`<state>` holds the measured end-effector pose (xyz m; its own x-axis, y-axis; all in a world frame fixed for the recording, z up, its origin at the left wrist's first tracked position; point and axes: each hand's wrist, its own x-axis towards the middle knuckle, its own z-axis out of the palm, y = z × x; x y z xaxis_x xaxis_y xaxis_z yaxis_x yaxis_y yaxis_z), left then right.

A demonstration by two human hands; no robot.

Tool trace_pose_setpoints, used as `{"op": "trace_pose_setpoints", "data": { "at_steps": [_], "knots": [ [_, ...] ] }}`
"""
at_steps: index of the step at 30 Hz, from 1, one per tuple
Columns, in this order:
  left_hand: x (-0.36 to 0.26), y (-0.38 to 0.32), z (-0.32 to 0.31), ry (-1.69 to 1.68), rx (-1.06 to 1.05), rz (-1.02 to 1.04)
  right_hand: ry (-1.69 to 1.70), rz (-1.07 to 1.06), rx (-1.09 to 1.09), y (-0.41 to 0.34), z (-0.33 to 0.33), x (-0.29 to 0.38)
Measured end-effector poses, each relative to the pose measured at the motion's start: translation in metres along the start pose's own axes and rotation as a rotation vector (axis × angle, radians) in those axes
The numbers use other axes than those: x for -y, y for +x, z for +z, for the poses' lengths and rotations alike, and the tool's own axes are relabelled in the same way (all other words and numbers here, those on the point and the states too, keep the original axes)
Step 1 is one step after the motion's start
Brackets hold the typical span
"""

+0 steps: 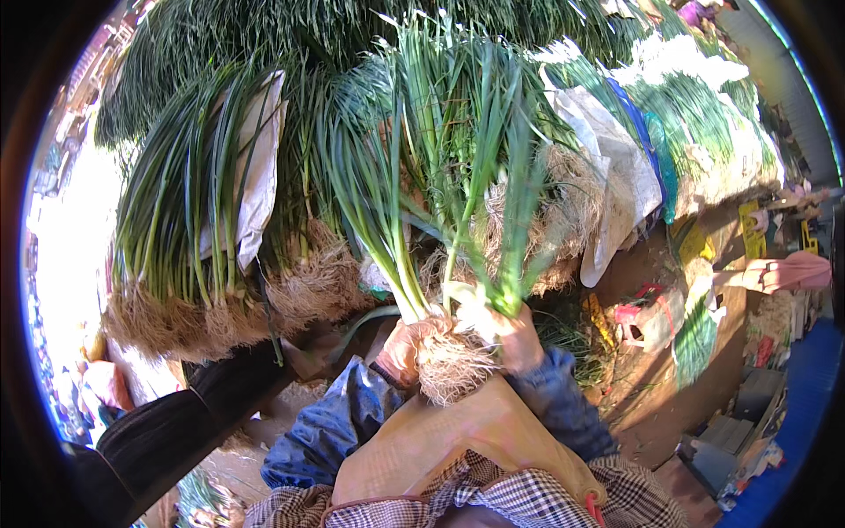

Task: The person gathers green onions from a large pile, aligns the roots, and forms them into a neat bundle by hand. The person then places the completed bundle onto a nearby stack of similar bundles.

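A bunch of green onions [403, 264] with tangled pale roots [455, 369] is upright in front of my chest, above a tan apron [449, 442]. My left hand [406, 346] closes around the lower stalks beside the roots. On the right side of the bunch, my right hand [518, 333] grips the base of some green stalks, whose leaves are blurred. Pale stem layers show between the two hands. Directly beyond stand more green onions [495, 204] with brown roots, and a rooted row of green onions [171, 264] leans at the left.
A dark padded cylindrical form [178, 435] crosses the lower left. White sheeting [257, 171] lies among the left stalks, with another white sheet [614, 185] at the right. A red and white stool-like object [650, 317] stands on the ground, near a person's pink sleeve [792, 272].
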<state>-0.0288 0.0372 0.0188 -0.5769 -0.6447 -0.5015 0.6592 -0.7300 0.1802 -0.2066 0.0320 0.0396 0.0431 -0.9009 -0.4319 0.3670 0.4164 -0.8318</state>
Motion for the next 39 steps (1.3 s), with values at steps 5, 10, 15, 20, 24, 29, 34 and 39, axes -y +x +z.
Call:
{"op": "trace_pose_setpoints", "data": {
  "at_steps": [5,10,15,20,24,29,34,39],
  "knots": [
    [-0.003,0.009,0.009,-0.094,-0.059,0.033,0.614,-0.143,-0.013,-0.067,-0.040,0.041],
    [-0.033,-0.031,0.002,-0.228,-0.022,0.121,0.307,-0.362,-0.560,-0.119,-0.179,0.062],
    [-0.043,-0.047,-0.010,-0.369,0.282,0.369,-1.730,0.167,-0.452,-0.149,-0.260,-0.037],
    [-0.049,-0.012,-0.026,-0.261,0.007,0.061,-0.819,-0.247,0.030,-0.014,-0.104,-0.046],
    [-0.032,-0.006,-0.032,-0.391,-0.059,-0.142,-1.769,-0.459,-0.016,0.112,0.040,-0.015],
    [-0.033,-0.024,-0.026,-0.118,0.018,-0.034,-1.234,-0.023,-0.043,0.138,0.052,0.056],
    [-0.037,-0.021,-0.002,-0.165,0.077,0.006,0.131,0.113,0.255,0.074,0.030,0.044],
    [-0.029,-0.006,0.016,0.194,-0.050,-0.062,-0.935,-0.215,0.007,0.086,0.018,-0.020]
  ]
}}
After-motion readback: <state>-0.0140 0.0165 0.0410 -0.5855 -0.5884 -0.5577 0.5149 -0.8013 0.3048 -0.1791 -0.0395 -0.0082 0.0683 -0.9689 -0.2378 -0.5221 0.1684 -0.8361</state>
